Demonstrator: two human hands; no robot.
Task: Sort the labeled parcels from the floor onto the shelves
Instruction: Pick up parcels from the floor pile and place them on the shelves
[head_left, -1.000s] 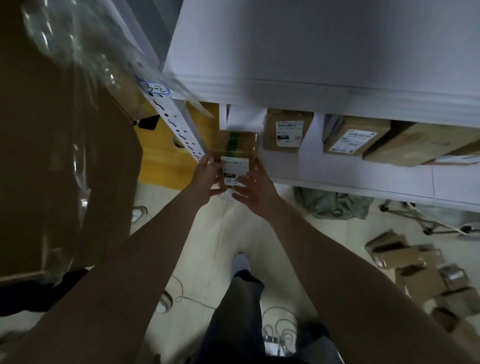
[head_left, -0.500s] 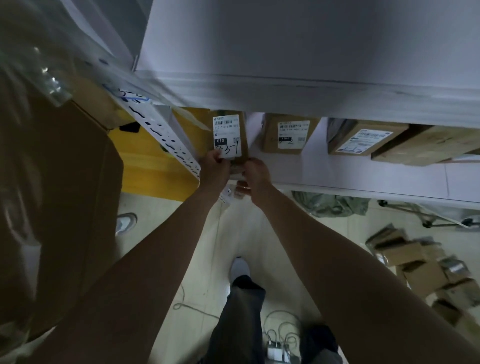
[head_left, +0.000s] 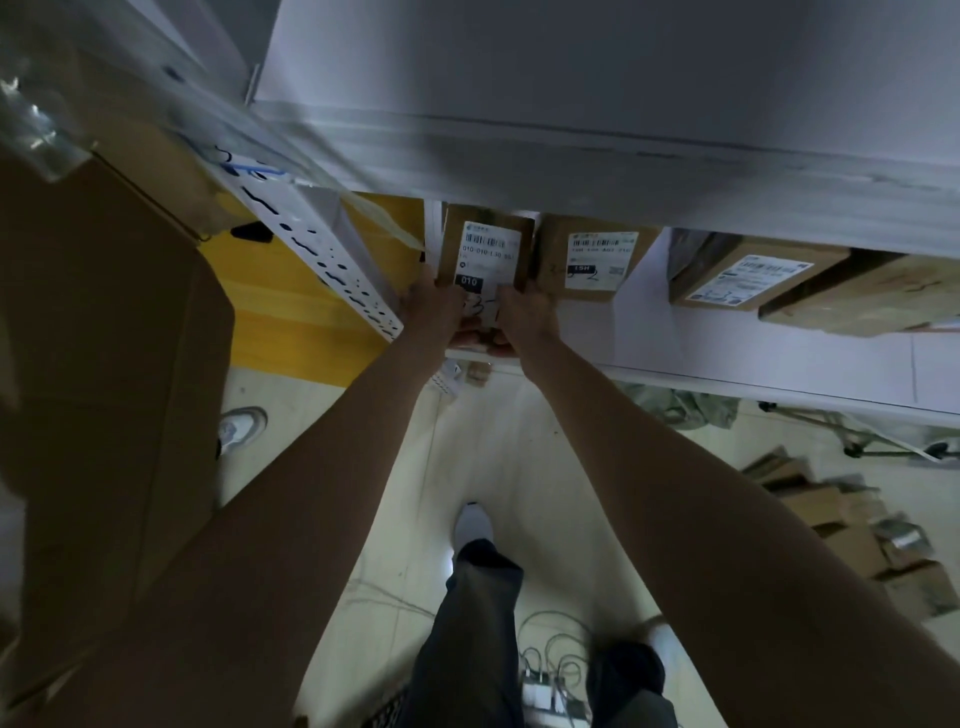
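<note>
A person's left hand (head_left: 434, 306) and right hand (head_left: 524, 312) clasp the near lower corners of a labelled parcel (head_left: 485, 249) at the left end of the lower shelf (head_left: 779, 356), fingers curled round the cardboard from either side; the grip appears meant to keep the box upright, with its printed label and handwritten number facing outward as it is seated; whether its base rests on the board is hidden behind the hands; the parcel stands in the narrow slot between the perforated white upright (head_left: 322, 260) at the shelf's left corner and a second parcel (head_left: 587, 260), just beside both, so the two-handed hold probably serves to steer it straight in without knocking the neighbour. Around the work, a tall cardboard carton (head_left: 104, 364) topped with clear plastic wrap (head_left: 36, 119) crowds the left arm; a yellow panel (head_left: 296, 312) shows behind the upright; the upper shelf (head_left: 571, 130) overhangs and leaves little headroom above the parcel; further right along the board lie a third labelled parcel (head_left: 753, 280) and, just beside it, a plain brown box (head_left: 872, 296); below the shelf's front edge sits crumpled grey-green cloth (head_left: 685, 405); on the floor at far right a heap of parcels (head_left: 857, 535) awaits sorting, while a tangle of cables (head_left: 550, 670) by the person's feet looks a likely trip hazard.
</note>
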